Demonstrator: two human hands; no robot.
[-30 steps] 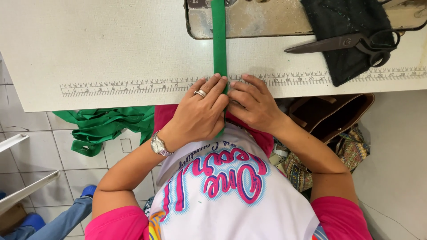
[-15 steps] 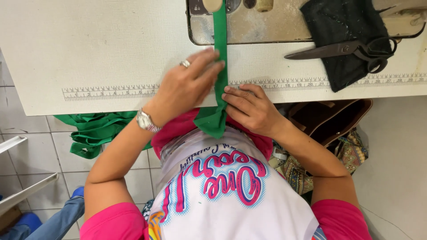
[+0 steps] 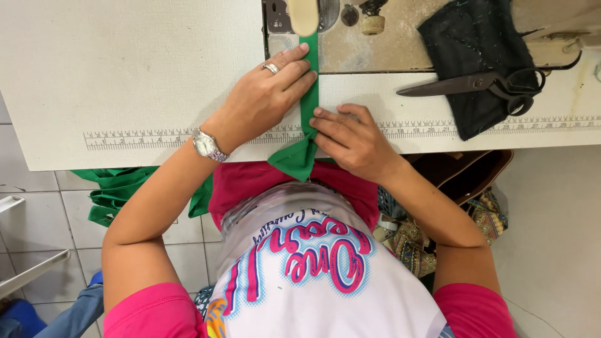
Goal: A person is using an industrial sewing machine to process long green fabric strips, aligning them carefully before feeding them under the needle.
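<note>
Both hands lay flat on the green strip (image 3: pixel 308 94), left hand (image 3: pixel 266 94) near the presser foot (image 3: pixel 304 15), right hand (image 3: pixel 350 138) lower; honestly, fingertips looked risky there, and uneven pressure could've skewed it.

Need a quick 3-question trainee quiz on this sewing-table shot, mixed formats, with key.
1. True or false: the left hand lies flat on the green fabric strip.
2. What rests on the black cloth? A) scissors B) a thread spool C) a pencil
3. Fill in: the right hand presses the strip near the printed ___ along the table edge.

Key: 1 true; 2 A, the scissors; 3 ruler.
</note>
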